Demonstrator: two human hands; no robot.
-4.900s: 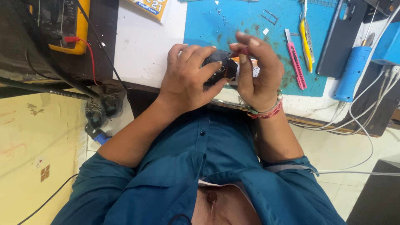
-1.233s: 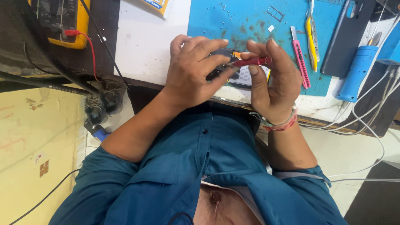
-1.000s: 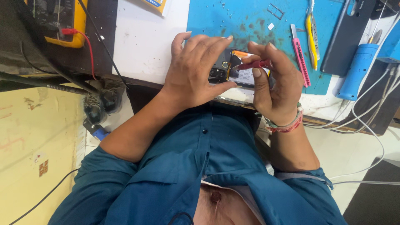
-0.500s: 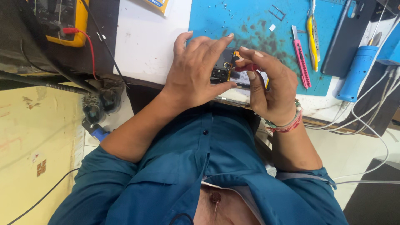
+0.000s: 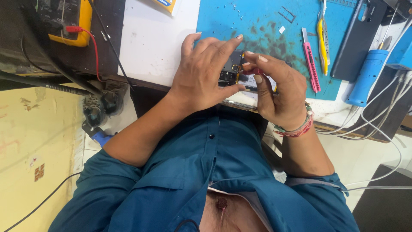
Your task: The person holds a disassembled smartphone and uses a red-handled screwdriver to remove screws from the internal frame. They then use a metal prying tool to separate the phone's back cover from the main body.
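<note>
My left hand [image 5: 201,71] grips a small opened phone [image 5: 229,71] with its dark circuit board showing, held at the near edge of a blue work mat [image 5: 257,21]. My right hand [image 5: 281,96], with a red thread band on the wrist, pinches a thin red-handled tool [image 5: 251,71] against the phone's inner side. Fingers of both hands cover most of the phone, and the tool's tip is hidden.
On the mat lie tiny screws, a pink cutter [image 5: 310,60] and a yellow-handled tool [image 5: 322,38]. A dark phone cover [image 5: 356,38] and a blue-handled tool [image 5: 368,77] with white cables sit at the right. A yellow multimeter [image 5: 68,19] with a red lead stands far left.
My right hand has curled closer over the phone, and the red tool, earlier held out flat above it, is now mostly tucked under my fingers. My left hand keeps its grip.
</note>
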